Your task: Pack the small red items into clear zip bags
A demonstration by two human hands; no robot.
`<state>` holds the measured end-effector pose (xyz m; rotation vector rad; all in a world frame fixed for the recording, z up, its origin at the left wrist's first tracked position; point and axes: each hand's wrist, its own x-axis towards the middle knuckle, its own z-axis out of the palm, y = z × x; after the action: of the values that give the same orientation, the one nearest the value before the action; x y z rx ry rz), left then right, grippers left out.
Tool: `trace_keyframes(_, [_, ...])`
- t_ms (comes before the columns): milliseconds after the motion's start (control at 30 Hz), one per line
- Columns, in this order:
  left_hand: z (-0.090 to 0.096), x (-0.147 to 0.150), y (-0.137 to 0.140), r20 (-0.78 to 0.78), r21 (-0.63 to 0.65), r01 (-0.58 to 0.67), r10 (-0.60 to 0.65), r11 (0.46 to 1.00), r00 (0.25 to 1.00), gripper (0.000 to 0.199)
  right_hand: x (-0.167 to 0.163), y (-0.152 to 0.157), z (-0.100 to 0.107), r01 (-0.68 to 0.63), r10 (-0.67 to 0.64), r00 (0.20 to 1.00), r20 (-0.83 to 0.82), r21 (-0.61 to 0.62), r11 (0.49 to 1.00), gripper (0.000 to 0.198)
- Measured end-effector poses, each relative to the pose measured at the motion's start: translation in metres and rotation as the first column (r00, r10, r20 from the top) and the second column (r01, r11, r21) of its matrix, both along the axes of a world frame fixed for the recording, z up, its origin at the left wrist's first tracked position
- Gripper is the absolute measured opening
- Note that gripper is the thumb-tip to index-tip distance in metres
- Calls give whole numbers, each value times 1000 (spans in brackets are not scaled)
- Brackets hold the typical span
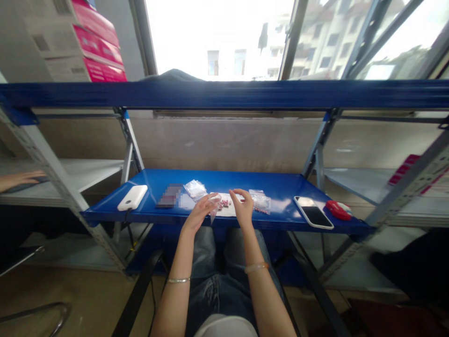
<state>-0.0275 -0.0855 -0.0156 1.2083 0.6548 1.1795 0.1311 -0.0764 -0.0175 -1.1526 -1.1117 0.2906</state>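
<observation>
My left hand (199,213) pinches a small clear plastic bag (213,214) near the table's front edge. Just right of it, my right hand (244,208) is raised with thumb and fingertips brought together; whatever sits between them is too small to make out. Small red-and-white pieces (225,203) lie between the hands on a white sheet (230,212). A pile of clear plastic bags (195,189) rests behind my left hand. More clear bags (260,202), with some reddish contents along their lower edge, lie right of my right hand.
On the blue table (280,183) lie a white device (132,197) with a cable, a pixelated dark object (169,195), a phone (313,212) and a red-and-white object (338,210). A blue shelf beam (224,95) crosses above. Another person's hand (24,179) appears far left.
</observation>
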Motion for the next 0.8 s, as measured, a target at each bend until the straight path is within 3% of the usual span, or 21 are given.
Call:
trace_keyframes(267, [-9, 4, 1, 22, 45, 2, -3, 999, 1000, 53, -13, -11, 11, -180, 179, 981, 74, 9, 984, 25])
trace_keyframes(533, [-14, 4, 5, 44, 22, -2, 1, 1000, 999, 55, -12, -13, 10, -251, 244, 944, 222, 0, 968, 18])
trace_keyframes(800, [-17, 2, 8, 0, 55, 11, -11, 998, 1000, 50, -12, -8, 3, -258, 254, 931, 263, -20, 966, 17])
